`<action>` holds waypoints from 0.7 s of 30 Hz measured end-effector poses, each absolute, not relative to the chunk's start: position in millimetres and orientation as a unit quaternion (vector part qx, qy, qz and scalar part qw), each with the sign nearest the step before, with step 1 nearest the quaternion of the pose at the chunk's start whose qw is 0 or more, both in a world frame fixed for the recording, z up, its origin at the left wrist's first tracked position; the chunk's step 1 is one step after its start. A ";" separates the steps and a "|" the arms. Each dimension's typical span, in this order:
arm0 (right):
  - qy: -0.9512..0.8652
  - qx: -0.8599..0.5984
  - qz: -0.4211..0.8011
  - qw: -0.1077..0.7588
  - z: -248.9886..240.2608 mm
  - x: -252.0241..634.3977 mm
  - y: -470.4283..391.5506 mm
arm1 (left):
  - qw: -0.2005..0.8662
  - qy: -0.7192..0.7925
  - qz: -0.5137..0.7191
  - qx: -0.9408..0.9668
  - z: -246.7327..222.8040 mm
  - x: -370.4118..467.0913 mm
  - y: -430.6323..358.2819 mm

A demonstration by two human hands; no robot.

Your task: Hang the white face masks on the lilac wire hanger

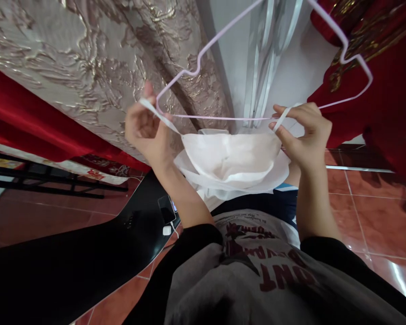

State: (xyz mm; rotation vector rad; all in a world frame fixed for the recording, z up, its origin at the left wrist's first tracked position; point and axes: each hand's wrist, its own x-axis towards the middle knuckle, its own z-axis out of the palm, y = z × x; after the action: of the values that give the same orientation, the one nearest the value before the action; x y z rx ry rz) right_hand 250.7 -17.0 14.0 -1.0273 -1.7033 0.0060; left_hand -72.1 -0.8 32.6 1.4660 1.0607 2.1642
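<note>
A white garment (pixel 228 155) with thin straps and sheer, layered edging hangs in front of my body. Above it a pale pink hanger (pixel 219 118) spans both hands, its top cut off by the frame. At the hanger's left corner, my left hand (pixel 149 124) is closed on the garment's left strap (pixel 160 116), which runs over the fingers. My right hand (pixel 304 128) pinches the right strap (pixel 282 118) between thumb and fingers, beside the hanger's lower bar. Whether that hand also grips the bar, I cannot tell.
Textured beige fabric (pixel 98 63) hangs at left, with red cloth (pixel 27 117) below it. More red cloth (pixel 385 90) hangs at right. A black tabletop (pixel 88 262) holds a phone (pixel 165 210) and a white charger (pixel 167 230). Reddish floor tiles (pixel 375 203) lie beyond.
</note>
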 end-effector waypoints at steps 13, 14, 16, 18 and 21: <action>-0.722 -0.445 -0.010 0.529 8.4 245.1 -23.0 | 0.245 0.429 0.519 0.697 122.3 -62.6 21.9; -0.723 -0.442 -0.012 0.530 8.1 245.0 -23.1 | 0.222 0.414 0.519 0.714 118.8 -63.2 23.7; -0.730 -0.433 -0.014 0.528 7.2 245.0 -23.1 | 0.198 0.402 0.563 0.695 104.2 -65.1 27.2; -0.738 -0.426 -0.018 0.522 6.2 245.3 -22.9 | 0.216 0.405 0.654 0.601 80.9 -65.0 29.7; -0.740 -0.426 -0.027 0.520 6.1 244.3 -22.8 | 0.328 0.369 0.743 0.452 39.6 -52.6 28.7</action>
State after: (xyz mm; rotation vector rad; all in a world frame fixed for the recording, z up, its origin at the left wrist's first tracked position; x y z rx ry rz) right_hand 244.3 -22.8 6.1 -1.0227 -1.7742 -0.0647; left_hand -52.6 28.7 39.6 1.1834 0.9651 1.9463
